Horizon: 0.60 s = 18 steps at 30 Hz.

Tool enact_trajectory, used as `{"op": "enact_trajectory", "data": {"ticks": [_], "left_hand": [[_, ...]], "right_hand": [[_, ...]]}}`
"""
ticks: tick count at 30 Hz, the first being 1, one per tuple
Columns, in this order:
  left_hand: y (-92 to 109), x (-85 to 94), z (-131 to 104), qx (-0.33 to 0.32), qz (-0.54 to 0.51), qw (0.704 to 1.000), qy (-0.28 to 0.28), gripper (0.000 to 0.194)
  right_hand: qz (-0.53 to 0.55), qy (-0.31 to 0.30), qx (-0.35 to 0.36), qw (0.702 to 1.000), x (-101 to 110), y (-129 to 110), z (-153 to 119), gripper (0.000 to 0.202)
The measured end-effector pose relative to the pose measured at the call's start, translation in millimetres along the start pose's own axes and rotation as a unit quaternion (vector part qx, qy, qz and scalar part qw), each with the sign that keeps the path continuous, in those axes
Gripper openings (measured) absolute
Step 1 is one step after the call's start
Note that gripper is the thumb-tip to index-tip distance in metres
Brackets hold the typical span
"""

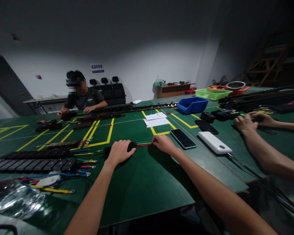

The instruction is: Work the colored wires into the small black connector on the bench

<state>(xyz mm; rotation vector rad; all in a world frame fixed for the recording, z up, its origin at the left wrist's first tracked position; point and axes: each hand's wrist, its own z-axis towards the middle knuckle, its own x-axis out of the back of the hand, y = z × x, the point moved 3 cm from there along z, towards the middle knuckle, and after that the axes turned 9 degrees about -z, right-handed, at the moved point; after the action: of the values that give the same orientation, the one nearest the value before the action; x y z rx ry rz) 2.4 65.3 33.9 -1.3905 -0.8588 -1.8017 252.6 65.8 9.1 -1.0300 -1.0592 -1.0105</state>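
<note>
My left hand [120, 150] is wrapped over a black part [131, 147] lying on the green table, its fingers mostly covering it. Out of the right end of that part run several thin wires [144, 143] in blue, yellow and red. Their far ends are pinched in my right hand [163, 144], whose fingertips hide the tips. Just beyond my right hand lies a phone [183, 139]. To the left of my left hand are black strip-shaped modules [34, 164] with coloured cables ending in ring terminals [89, 166].
A plastic bottle [14, 199] is at the near left. White papers [156, 119], a blue bin [192, 105] and a white power bank [214, 142] with a cable lie ahead and right. A co-worker's hands [247, 124] work at the right; another person [84, 96] sits opposite.
</note>
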Motion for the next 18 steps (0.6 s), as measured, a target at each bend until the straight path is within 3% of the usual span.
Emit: {"op": "enact_trajectory", "data": {"ticks": [18], "left_hand": [[-0.9, -0.1, -0.4, -0.001, -0.006, 1.000, 0.000, 0.052]], "right_hand": [[0.001, -0.012, 0.015, 1.000, 1.4, -0.8, 0.4, 0.018]]}}
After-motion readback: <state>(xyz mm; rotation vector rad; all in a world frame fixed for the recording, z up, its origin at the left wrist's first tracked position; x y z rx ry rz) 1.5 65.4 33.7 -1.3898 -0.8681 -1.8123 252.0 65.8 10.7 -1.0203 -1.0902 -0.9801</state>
